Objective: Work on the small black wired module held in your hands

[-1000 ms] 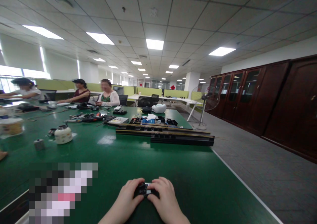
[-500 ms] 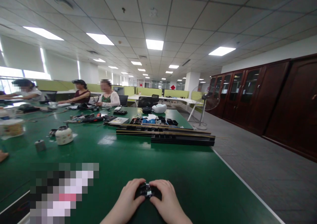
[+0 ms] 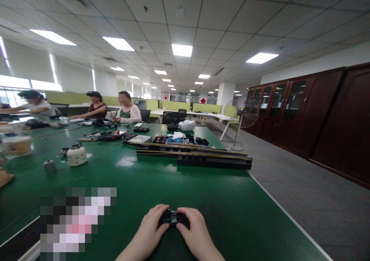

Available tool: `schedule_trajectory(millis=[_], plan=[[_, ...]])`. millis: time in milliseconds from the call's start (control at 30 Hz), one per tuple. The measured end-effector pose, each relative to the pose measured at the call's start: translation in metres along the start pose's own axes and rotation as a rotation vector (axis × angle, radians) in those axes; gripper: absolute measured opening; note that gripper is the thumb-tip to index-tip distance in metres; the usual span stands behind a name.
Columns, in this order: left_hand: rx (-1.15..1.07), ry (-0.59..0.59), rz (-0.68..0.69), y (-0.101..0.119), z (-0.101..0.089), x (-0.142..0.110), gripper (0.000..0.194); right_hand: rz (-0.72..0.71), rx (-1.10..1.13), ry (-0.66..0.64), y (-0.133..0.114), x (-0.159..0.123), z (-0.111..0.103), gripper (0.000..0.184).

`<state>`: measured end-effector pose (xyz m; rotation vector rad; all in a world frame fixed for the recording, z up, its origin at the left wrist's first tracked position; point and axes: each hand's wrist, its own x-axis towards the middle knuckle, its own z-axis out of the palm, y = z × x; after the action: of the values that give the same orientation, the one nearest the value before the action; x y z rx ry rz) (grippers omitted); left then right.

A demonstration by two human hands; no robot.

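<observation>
My left hand (image 3: 153, 224) and right hand (image 3: 194, 227) grasp opposite ends of a small black part (image 3: 173, 218) with a silvery middle, thumbs nearer me. Contact with the green tabletop (image 3: 138, 186) cannot be determined; long black bars (image 3: 214, 163) lie well beyond.

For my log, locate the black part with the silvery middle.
The black part is low-centre in the head view, held between left hand and right hand.
</observation>
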<state>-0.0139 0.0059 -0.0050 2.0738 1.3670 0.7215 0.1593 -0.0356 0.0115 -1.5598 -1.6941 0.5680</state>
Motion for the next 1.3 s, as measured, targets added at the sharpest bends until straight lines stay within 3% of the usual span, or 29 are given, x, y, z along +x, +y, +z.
schedule_trajectory(millis=[533,1033,1300], plan=[[-0.008,0.016,0.019,-0.004,-0.001,0.002,0.050,0.015,0.005,0.011,0.002,0.001,0.001,0.032],[-0.023,-0.022,0.031,0.007,-0.008,-0.002,0.034,0.013,0.006,0.009,-0.001,-0.002,-0.001,0.032],[-0.021,0.000,0.022,0.004,-0.005,-0.002,0.041,0.004,-0.018,0.004,-0.003,-0.003,-0.002,0.031]])
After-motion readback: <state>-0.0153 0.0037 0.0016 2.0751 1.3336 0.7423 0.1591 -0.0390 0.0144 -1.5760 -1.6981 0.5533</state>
